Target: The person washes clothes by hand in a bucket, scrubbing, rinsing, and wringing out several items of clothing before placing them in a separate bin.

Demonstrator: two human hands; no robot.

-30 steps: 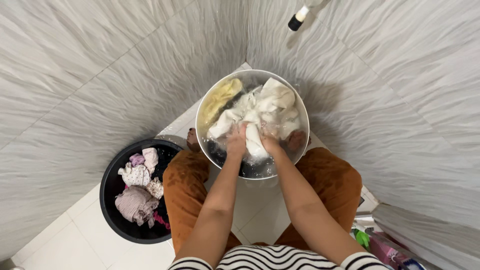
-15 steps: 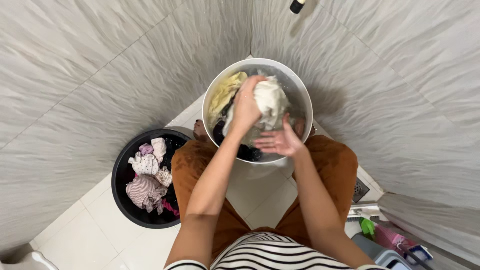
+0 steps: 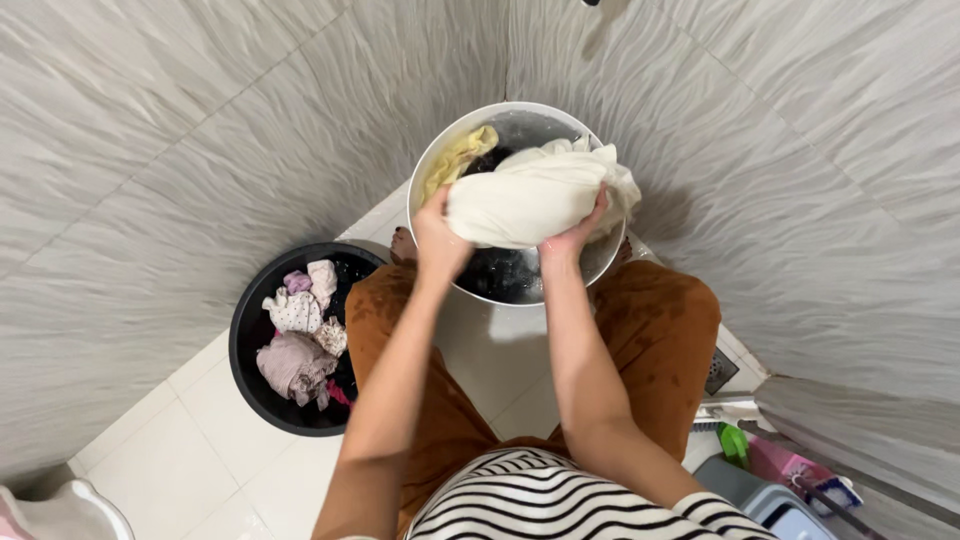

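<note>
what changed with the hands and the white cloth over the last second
The white cloth came up out of the metal basin: first bunched in the left hand alone, now stretched between both, the right hand having taken its other end. The yellow cloth stayed in the basin, and the black tub of laundry stayed beside the knee.

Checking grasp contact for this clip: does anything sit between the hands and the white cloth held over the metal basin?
Nothing visible does. The left hand and right hand grip the white cloth directly, bare fingers on fabric, above the metal basin. A yellow cloth lies off to the left inside the basin, clear of both.
</note>
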